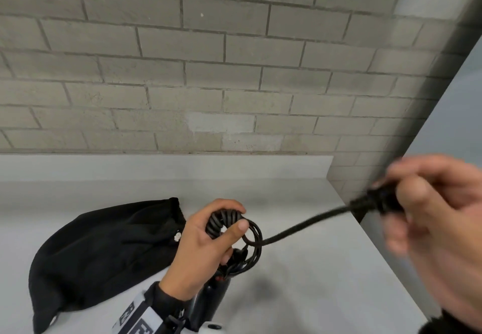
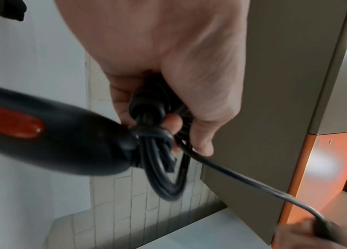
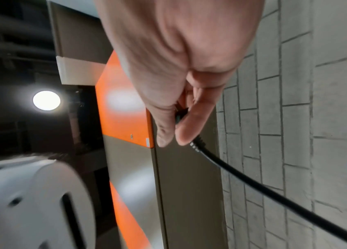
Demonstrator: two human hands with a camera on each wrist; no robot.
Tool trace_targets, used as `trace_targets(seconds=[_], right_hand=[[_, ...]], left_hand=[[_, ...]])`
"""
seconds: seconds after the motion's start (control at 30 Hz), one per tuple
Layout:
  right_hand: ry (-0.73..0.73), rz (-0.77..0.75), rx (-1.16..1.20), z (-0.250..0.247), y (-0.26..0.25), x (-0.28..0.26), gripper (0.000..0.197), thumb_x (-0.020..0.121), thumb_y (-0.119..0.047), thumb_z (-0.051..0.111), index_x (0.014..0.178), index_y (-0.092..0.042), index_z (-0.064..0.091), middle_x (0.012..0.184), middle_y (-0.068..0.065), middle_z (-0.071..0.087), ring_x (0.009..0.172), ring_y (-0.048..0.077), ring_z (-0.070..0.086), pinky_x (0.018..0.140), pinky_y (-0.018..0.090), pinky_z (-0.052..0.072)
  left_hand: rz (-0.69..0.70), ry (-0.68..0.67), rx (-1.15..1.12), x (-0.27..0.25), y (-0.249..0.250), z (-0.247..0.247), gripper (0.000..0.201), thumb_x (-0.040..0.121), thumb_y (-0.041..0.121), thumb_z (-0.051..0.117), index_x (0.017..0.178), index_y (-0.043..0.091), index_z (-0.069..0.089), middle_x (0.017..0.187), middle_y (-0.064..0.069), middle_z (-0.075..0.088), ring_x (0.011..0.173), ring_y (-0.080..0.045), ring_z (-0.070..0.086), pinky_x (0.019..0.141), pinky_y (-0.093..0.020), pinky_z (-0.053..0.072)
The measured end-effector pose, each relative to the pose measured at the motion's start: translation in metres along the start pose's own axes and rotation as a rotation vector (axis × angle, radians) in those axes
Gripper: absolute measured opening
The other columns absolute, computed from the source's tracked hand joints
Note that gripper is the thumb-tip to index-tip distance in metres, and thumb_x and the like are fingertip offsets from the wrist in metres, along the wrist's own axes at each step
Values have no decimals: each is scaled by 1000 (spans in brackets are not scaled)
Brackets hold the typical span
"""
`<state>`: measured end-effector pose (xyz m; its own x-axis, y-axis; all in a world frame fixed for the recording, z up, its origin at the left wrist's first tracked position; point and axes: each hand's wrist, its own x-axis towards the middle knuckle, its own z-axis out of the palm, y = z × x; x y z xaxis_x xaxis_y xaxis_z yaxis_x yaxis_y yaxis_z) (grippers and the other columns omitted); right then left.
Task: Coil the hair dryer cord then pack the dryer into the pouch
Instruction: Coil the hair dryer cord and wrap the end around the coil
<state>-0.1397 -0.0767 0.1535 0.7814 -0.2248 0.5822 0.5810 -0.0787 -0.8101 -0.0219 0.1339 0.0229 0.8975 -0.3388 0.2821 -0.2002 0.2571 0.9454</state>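
Observation:
My left hand (image 1: pixel 208 242) (image 2: pixel 168 84) grips several black loops of coiled cord (image 1: pixel 234 226) (image 2: pixel 164 176) at the base of the black hair dryer handle (image 1: pixel 212 297) (image 2: pixel 51 143), which carries a red switch (image 2: pixel 8 122). From the coil a straight length of cord (image 1: pixel 300 226) (image 2: pixel 253 183) (image 3: pixel 274 193) runs up and right to my right hand (image 1: pixel 430 211) (image 3: pixel 179 84), blurred, which pinches the plug end (image 1: pixel 380 199) (image 3: pixel 181 114). The black fabric pouch (image 1: pixel 104 255) lies flat on the counter, left of my left hand, its mouth facing right.
A pale grey counter (image 1: pixel 313 281) meets a grey brick wall (image 1: pixel 208 72) behind it. On the right stands a tall grey panel (image 2: pixel 274 101) with orange sections (image 3: pixel 121 109). A white device (image 3: pixel 29 202) shows low in the right wrist view.

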Motion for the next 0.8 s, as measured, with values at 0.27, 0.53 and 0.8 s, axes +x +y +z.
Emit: trace_targets(seconds=[0.27,0.53,0.8], right_hand=[[89,263,223,8,33,63,22,66,-11,71,86,-10,64,62,-5,58,46,2,51,46,11,46],[189,422,351,17,102,70,12,73,-13,71,82,-11,64,63,-5,61,49,1,56,51,11,52],[-104,569,124,28,168,-2,25,86,-26,68,99,-6,65,88,14,63,58,22,56,51,29,48]], left_hand=[[38,-209,169,-12,4,-4,45,54,18,95,93,17,72,79,-7,66,59,-30,51,53,-39,44],[77,-150,39,-18,4,-5,37,58,20,93,87,10,71,65,0,63,48,-10,58,50,-17,47],[48,-81,-36,-18,2,-10,44,59,41,93,85,13,71,58,-9,54,36,-11,39,40,-16,35]])
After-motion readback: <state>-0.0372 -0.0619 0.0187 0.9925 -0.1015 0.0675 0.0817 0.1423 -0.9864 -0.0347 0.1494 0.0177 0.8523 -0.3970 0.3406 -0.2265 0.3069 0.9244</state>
